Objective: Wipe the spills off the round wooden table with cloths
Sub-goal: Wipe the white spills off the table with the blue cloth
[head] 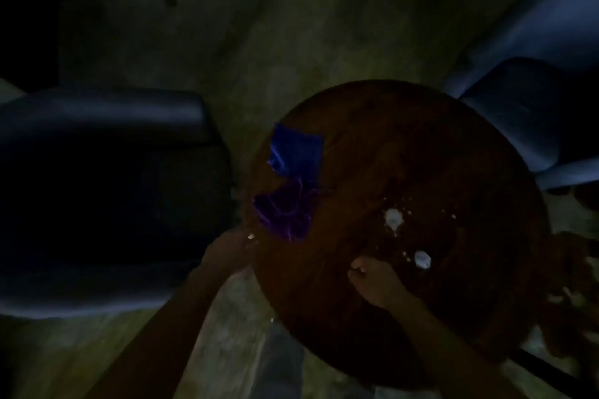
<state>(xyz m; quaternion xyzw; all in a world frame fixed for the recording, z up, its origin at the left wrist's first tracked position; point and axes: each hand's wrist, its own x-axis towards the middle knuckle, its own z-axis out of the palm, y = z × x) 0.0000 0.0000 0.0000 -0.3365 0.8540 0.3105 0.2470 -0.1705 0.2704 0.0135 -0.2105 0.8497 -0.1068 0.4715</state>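
The scene is very dark. A round wooden table [421, 146] fills the right half of the head view. Two cloths lie near its left edge: a blue cloth [296, 151] and, just below it, a crumpled purple cloth [285, 214]. White spills sit on the wood: one blob [393, 218] with small splashes around it, and a second blob [422, 258] nearer me. My left hand [227, 251] is at the table's left rim, just below the purple cloth. My right hand [376, 280] rests on the tabletop with fingers curled, left of the nearer spill, holding nothing that I can make out.
A dark padded chair [103, 191] stands left of the table. Bluish seats [531, 113] stand at the right, close to the table's rim. The floor [259, 36] beyond is pale and worn. Something dark and blurred [570, 269] sits at the table's right edge.
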